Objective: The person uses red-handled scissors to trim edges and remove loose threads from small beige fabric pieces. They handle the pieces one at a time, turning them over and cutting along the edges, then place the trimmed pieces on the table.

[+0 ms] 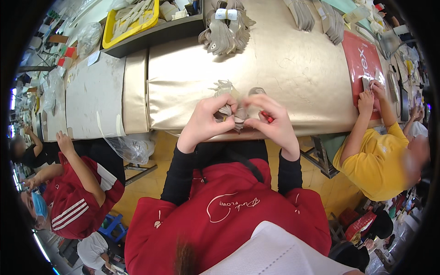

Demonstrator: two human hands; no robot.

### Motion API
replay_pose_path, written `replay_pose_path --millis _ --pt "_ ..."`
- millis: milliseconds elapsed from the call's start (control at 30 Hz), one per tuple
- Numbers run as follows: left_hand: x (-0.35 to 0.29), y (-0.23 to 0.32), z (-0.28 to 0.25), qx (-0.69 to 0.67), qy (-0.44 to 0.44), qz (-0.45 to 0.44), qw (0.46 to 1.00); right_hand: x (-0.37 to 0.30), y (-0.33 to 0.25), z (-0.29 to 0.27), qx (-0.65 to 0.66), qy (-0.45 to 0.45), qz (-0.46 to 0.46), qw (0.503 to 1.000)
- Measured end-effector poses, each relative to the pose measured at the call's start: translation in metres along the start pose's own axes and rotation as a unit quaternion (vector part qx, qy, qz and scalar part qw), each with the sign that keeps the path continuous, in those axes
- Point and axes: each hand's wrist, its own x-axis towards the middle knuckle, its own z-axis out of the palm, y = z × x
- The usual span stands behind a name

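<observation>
At the near edge of the table, my left hand (210, 120) is closed, pinching a few thin grey-beige cut pieces (225, 110). More of these curved pieces (224, 87) lie just beyond its fingers. My right hand (274, 120) is close beside it, with fingers curled around a small red tool (266, 117) tucked into the palm; its working end is hidden. The right fingertips are blurred and reach toward the pieces between both hands. One small grey rounded piece (257, 90) rests on the table past the right fingers.
A banded bundle of grey pieces (224, 34) lies ahead. Further stacks (330, 23) are at far right. A black tray (176, 31) holding a yellow basket (109, 32) stands at far left. Co-workers in yellow (373, 158) and red (85, 197) sit on either side.
</observation>
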Motion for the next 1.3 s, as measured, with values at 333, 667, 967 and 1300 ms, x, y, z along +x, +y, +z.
replay_pose_path --millis 333,667,967,1300 --pt "-0.017 -0.014 0.007 0.087 0.004 0.012 0.996 -0.009 0.004 0.027 -0.125 0.011 0.029 0.992" --pt "-0.029 -0.036 -0.035 -0.022 0.148 0.007 0.989 -0.033 -0.044 -0.036 -0.183 0.082 -0.191 0.961" --pt "-0.042 -0.025 -0.016 -0.032 0.082 0.021 0.996 -0.025 -0.043 -0.059 -0.105 0.270 -0.094 0.952" --pt "-0.057 -0.021 0.003 -0.299 0.051 0.037 0.952 -0.002 -0.008 -0.002 -0.067 0.147 0.005 0.987"
